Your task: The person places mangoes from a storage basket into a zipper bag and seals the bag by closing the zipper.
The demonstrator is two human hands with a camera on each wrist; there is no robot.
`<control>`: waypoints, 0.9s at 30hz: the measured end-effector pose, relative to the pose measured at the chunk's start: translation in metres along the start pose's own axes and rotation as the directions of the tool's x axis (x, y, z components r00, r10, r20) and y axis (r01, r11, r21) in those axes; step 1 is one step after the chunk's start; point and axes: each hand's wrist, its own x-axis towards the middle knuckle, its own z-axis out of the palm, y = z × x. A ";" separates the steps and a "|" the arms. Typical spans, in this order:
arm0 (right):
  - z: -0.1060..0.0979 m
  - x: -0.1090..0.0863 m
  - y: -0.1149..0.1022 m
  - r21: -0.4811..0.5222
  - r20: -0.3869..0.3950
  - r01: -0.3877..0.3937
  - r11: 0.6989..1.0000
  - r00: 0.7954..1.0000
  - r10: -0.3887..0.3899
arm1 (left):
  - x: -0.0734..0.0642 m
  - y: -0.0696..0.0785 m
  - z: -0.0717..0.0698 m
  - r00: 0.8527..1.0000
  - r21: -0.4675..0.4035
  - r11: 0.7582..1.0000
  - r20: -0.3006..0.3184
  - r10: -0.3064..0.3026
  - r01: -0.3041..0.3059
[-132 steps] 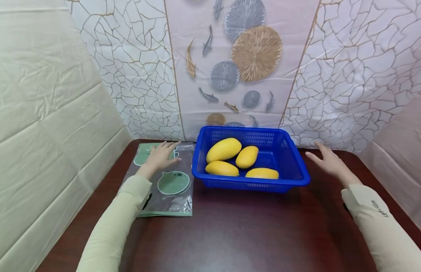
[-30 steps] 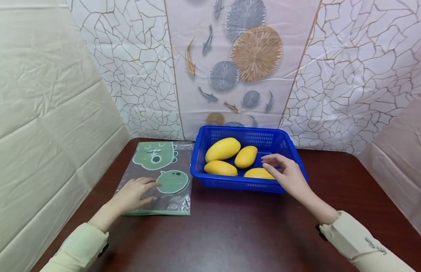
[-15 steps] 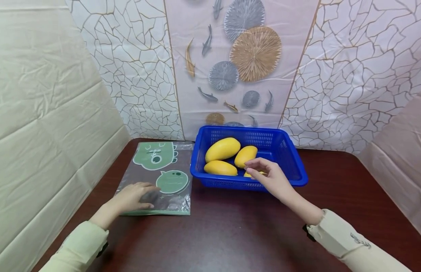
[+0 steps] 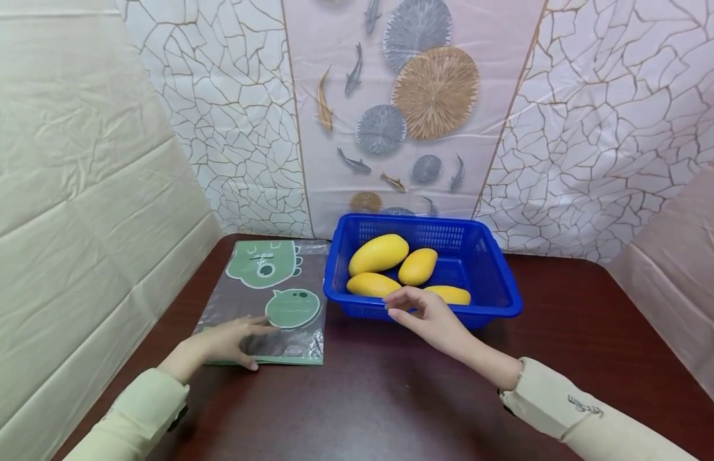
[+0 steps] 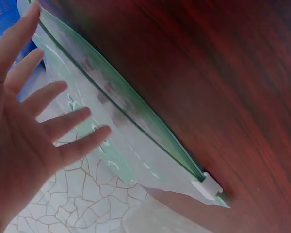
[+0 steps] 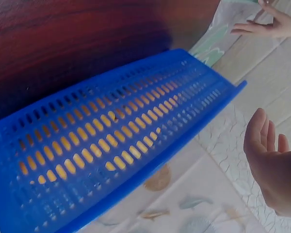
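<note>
A clear zip bag with green cartoon prints lies flat at the left of the table. My left hand is over its near left part, fingers spread and holding nothing; the left wrist view shows the bag's green zip edge and white slider. To the bag's right stands a blue plastic basket with several yellow mangoes in it. My right hand hovers at the basket's front wall, loosely curved around nothing, partly covering the front mangoes. The right wrist view shows yellow through the basket's slots.
The dark red-brown wooden table extends in front of the basket and bag. A patterned cloth hangs behind its far edge. Pale cloth walls stand at left and right.
From the far right my right hand has come left across the basket, then toward the bag and nearer me. My left hand has drawn back from the bag's far part to its near edge.
</note>
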 end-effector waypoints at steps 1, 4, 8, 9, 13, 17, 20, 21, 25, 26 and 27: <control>0.002 0.000 0.000 -0.002 0.005 0.000 1.000 1.000 0.000 | 0.000 0.001 -0.001 0.999 -0.005 1.000 0.024 -0.022 0.022; 0.009 -0.002 0.001 0.004 0.021 0.001 1.000 1.000 -0.001 | -0.001 0.001 -0.001 0.993 -0.009 0.996 0.081 -0.085 0.086; 0.017 -0.003 0.001 0.006 0.040 0.007 1.000 0.999 -0.007 | -0.001 0.001 0.000 0.992 0.005 0.996 0.092 -0.087 0.086; 0.019 -0.003 0.001 0.005 0.045 0.011 1.000 0.999 -0.011 | -0.002 0.001 0.001 0.993 0.009 0.997 0.089 -0.080 0.079; 0.025 -0.003 0.000 0.008 0.065 0.026 1.000 0.998 -0.026 | -0.002 0.004 0.001 0.992 0.003 0.997 0.091 -0.082 0.082; 0.030 -0.002 0.001 0.013 0.077 0.029 0.999 0.997 -0.030 | 0.000 0.008 -0.001 0.988 -0.012 0.994 0.106 -0.109 0.111; 0.034 -0.001 0.001 0.016 0.080 0.033 0.999 0.996 -0.034 | 0.002 0.010 -0.001 0.989 0.014 0.994 0.094 -0.111 0.110; 0.035 0.000 0.001 0.018 0.082 0.035 0.999 0.996 -0.036 | 0.003 0.010 0.000 0.991 0.032 0.994 0.083 -0.105 0.103; 0.041 0.001 0.002 0.020 0.091 0.046 0.999 0.995 -0.048 | 0.007 0.013 0.000 0.997 0.099 0.992 0.007 -0.075 0.074; 0.043 0.001 0.003 0.019 0.095 0.049 0.999 0.994 -0.050 | 0.007 0.014 0.000 0.998 0.116 0.991 -0.014 -0.068 0.069; 0.045 0.001 0.003 0.019 0.101 0.050 0.999 0.994 -0.052 | 0.008 0.015 0.000 0.997 0.132 0.989 -0.035 -0.062 0.066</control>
